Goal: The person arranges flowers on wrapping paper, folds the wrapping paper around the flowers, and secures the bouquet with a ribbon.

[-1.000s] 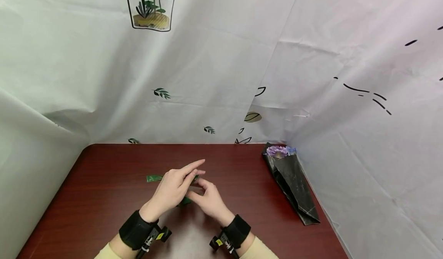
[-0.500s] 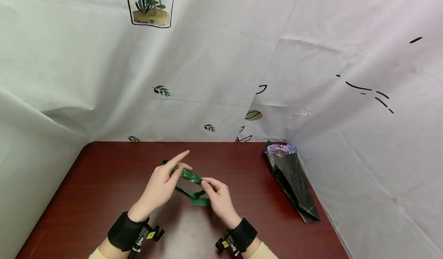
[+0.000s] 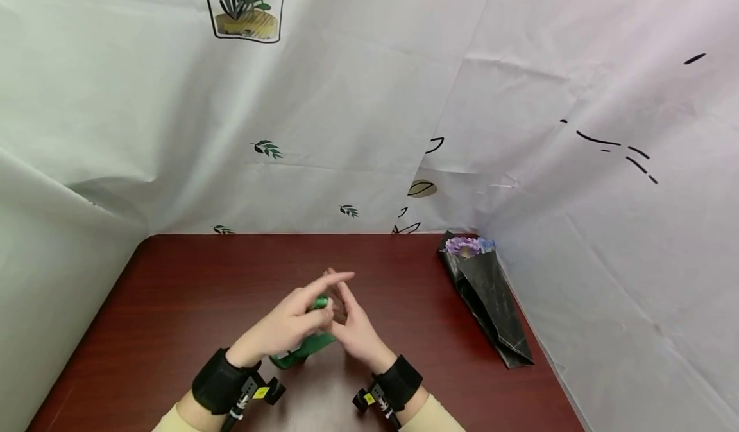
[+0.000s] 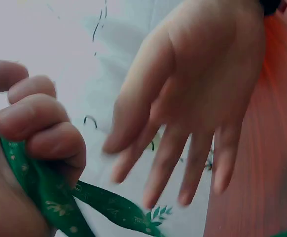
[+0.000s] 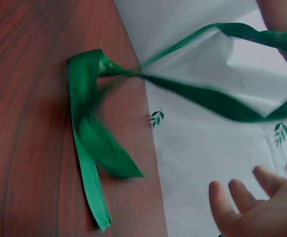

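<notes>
A green ribbon (image 3: 315,343) with pale printed motifs hangs in loops below my left hand (image 3: 283,324). In the left wrist view the curled fingers of that hand hold the ribbon (image 4: 59,207) against the palm; its index finger points out in the head view. My right hand (image 3: 359,336) is close beside the left one. Its fingers are spread and nearly straight, gripping nothing, as the left wrist view shows of this right hand (image 4: 202,94). Twisted lengths of ribbon (image 5: 109,150) trail down over the table in the right wrist view, slightly blurred.
A bouquet wrapper of black paper (image 3: 491,310) with purple and blue flowers (image 3: 469,246) lies at the table's right edge. The dark red tabletop (image 3: 190,291) meets a pale printed cloth (image 3: 323,111) behind and on both sides.
Half a second ago my right hand pinched the ribbon; now it has let go and moved up beside the left. The left hand has shifted right, with the ribbon beneath it.
</notes>
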`<state>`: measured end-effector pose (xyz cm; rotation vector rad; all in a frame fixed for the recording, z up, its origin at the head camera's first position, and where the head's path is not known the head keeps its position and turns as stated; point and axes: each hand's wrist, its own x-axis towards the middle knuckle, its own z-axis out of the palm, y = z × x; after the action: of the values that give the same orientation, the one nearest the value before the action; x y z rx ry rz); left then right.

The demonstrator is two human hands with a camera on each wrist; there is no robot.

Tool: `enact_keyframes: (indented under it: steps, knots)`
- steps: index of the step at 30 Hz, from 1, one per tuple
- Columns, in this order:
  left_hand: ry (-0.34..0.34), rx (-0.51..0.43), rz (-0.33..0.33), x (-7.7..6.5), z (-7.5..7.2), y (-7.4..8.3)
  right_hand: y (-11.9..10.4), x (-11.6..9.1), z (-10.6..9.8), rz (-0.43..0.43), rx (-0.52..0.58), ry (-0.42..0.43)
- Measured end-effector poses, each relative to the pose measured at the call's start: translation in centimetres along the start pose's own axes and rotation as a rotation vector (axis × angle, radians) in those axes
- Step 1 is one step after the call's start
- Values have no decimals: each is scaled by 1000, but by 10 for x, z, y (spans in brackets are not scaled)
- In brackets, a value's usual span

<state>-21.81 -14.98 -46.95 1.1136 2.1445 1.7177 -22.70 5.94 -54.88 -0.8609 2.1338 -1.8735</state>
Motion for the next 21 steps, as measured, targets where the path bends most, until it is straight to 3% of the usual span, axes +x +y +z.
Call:
enact_keyframes:
  steps: [4,8,11,16,21]
  knots:
    - [-52,74,-50,1,-1,-1,3,-2,-2,-121,6,8]
    - [-22,131,-151,-9,-19,-6,6,-17,-20,-146,146,76]
    - [-21,210,-239,-23,-36,-9,8,-31,-42,-151,159,130]
    - [-42,281,-281,-44,-62,-12,3,-51,-79,-141,-37,205]
    - [17,296,-288,-59,-82,-6,-9,-62,-111,-69,-215,270]
